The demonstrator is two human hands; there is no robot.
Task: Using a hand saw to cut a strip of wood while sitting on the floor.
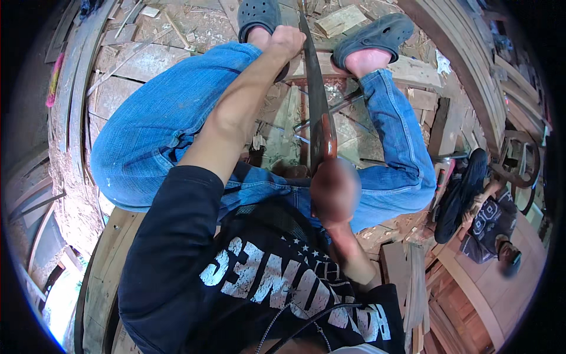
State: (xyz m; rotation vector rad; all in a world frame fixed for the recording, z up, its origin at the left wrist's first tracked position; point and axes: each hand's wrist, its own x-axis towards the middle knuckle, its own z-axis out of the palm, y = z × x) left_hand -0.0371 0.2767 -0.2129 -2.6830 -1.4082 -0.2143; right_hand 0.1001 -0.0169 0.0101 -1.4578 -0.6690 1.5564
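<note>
A handsaw stretches away from me between my legs, with its long dark blade (315, 88) pointing to the far side and its reddish-brown handle (328, 138) near my lap. My right hand (335, 192), smeared in the picture, is closed around the near end of that handle. At the far end my left hand (288, 40) forms a fist just left of the blade, beside my left clog (259, 17). What its fingers grip is hidden. Below the blade lie a thin metal rod (342, 105) and pale wood pieces (289, 121).
My right clog (377, 38) rests on the plank floor, near a loose wood block (341, 20). Long boards (463, 53) curve along the right. Another person (492, 227) sits at the right, beside a reddish-brown wooden frame (454, 318). A thick beam (112, 265) lies at the left.
</note>
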